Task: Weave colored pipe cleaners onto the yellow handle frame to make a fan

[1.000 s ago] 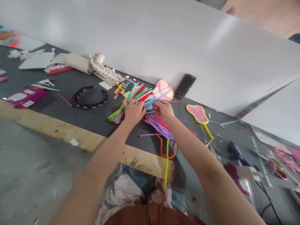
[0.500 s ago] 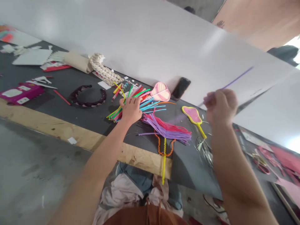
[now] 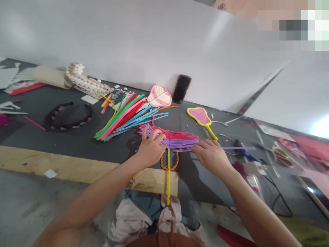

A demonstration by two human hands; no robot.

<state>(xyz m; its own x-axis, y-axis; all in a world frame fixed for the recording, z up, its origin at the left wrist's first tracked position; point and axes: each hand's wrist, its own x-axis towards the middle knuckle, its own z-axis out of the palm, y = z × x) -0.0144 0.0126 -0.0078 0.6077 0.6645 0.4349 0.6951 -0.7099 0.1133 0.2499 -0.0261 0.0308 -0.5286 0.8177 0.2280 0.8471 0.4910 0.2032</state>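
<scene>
Pink and purple pipe cleaners lie bunched near the bench's front edge. The left hand curls over them — I can't tell if it grips. The right hand, fingers closed, holds another purple stick — seemingly not added yet. A bright pile sits loose.

Purple stems: left ends partly hidden from me by the left hand. Single purple stem: middle covered by the right hand. Magenta item, far left of the left hand: cut by my view's edge. Bluish pieces beyond the left hand: too small to identify.
</scene>
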